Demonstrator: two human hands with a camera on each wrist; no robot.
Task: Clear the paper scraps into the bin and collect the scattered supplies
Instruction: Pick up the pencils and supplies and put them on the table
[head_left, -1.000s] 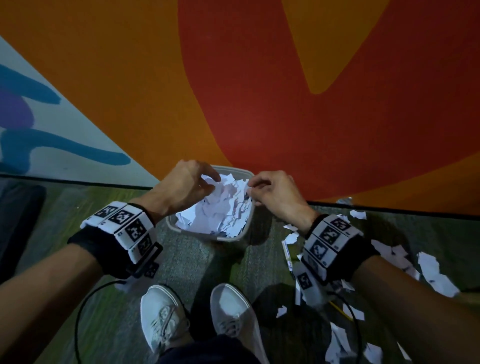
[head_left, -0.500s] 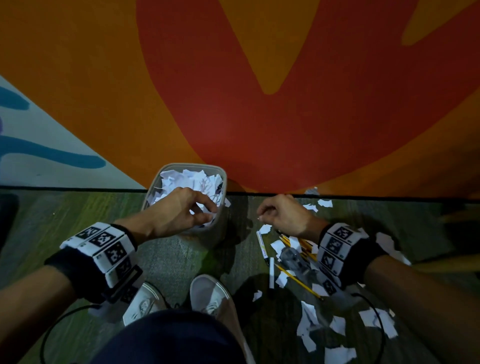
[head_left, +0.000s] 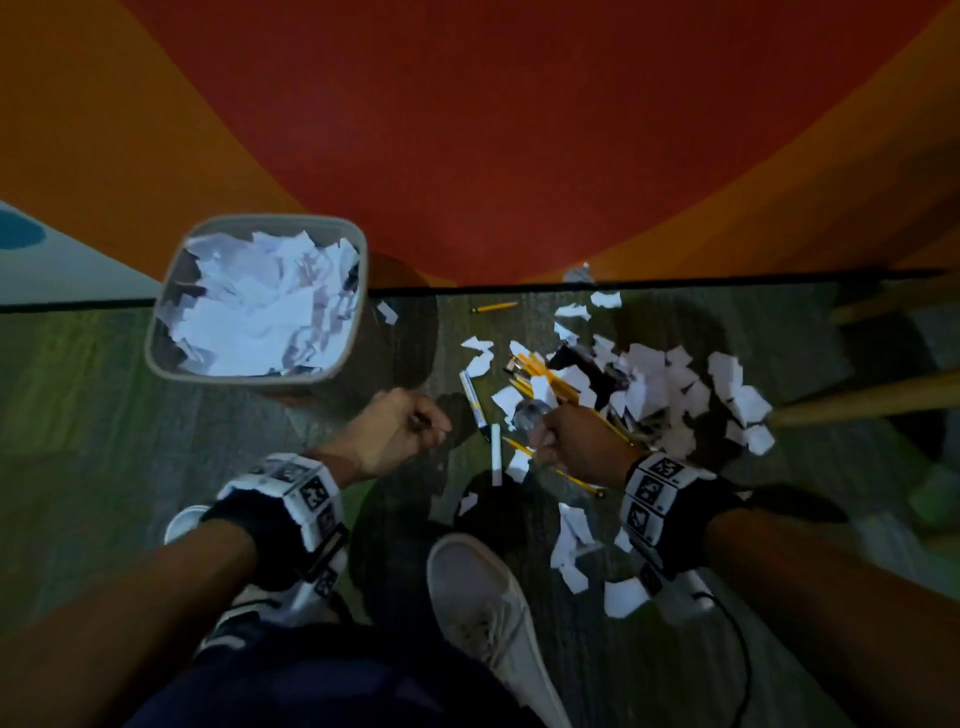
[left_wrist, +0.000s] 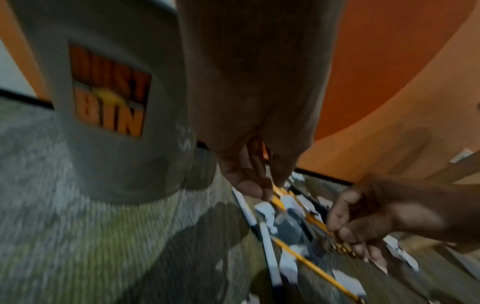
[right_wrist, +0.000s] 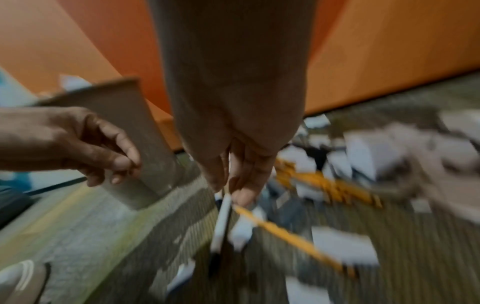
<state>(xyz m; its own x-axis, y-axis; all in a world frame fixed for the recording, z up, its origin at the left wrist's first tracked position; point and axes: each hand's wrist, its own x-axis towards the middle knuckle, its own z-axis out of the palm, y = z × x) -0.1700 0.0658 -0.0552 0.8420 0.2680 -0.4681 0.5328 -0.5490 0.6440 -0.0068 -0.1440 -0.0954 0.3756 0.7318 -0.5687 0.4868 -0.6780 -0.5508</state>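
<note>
The grey bin (head_left: 255, 299) stands upright at far left against the wall, heaped with white paper. Torn white paper scraps (head_left: 655, 387) lie strewn over the carpet to its right, thickest at far right. Among them lie yellow pencils (head_left: 543, 370), one lone pencil (head_left: 494, 307) near the wall, and two white pens (head_left: 474, 397) side by side.
</note>
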